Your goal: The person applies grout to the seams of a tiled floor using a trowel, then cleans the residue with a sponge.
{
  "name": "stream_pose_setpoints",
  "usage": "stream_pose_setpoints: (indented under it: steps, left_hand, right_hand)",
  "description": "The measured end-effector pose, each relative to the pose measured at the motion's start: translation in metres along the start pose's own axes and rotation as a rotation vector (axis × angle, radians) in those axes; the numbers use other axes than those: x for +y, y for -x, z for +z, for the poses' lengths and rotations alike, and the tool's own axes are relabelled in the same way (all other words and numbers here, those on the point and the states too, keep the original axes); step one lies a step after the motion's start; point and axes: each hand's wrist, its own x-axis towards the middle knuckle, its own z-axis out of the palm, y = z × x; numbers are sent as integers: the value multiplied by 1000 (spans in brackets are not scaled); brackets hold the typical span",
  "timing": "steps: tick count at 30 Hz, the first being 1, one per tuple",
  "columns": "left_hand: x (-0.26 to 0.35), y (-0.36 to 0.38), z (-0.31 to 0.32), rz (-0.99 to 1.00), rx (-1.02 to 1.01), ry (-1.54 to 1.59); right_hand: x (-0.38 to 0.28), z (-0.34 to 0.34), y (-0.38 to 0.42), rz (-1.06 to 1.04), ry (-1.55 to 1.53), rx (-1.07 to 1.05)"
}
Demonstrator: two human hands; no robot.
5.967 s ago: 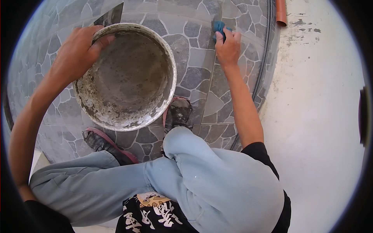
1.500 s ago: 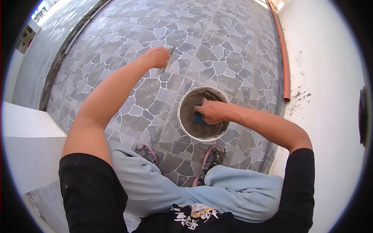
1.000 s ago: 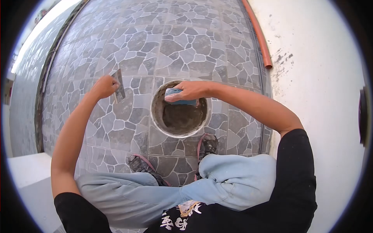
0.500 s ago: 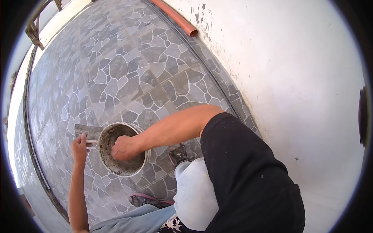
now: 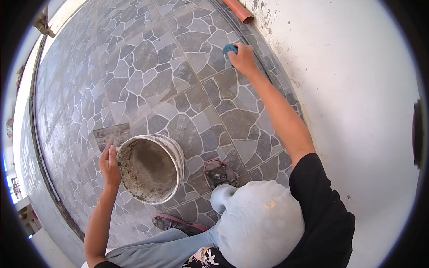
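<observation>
Near the wall at the upper right, my right hand (image 5: pixel 244 59) grips a blue-green cloth or sponge (image 5: pixel 230 49). At the lower left, my left hand (image 5: pixel 109 163) holds a flat grey trowel (image 5: pixel 112 136) beside the bucket rim; its handle is mostly hidden by my fingers. A round bucket (image 5: pixel 179 166) with crusted sides stands on the floor, with grey, muddy-looking material (image 5: pixel 154 167) inside.
Stone-patterned tiles (image 5: pixel 145 56) cover the floor. An orange pipe (image 5: pixel 241 12) and thin dark strips lie along the white wall (image 5: pixel 348 102). My shoes (image 5: pixel 220 173) are just right of and below the bucket.
My right hand has come out of the bucket and reached up and right, now with the blue-green item. My left hand and the trowel have shifted slightly right. The view has also shifted.
</observation>
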Motion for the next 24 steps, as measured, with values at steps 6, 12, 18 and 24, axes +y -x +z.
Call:
stream_pose_setpoints:
  steps: [6, 12, 18, 24]
  left_hand:
    - [36, 2, -2, -102, -40, 14]
    - [10, -4, -16, -306, -153, 122]
    - [30, 3, 0, -178, -90, 103]
    - [32, 2, 1, -250, -95, 145]
  right_hand:
    - [-53, 74, 90, -245, 77, 74]
    - [-52, 54, 86, -535, 63, -14]
    - [67, -15, 25, 110, 196, 377]
    - [84, -29, 50, 330, 164, 172]
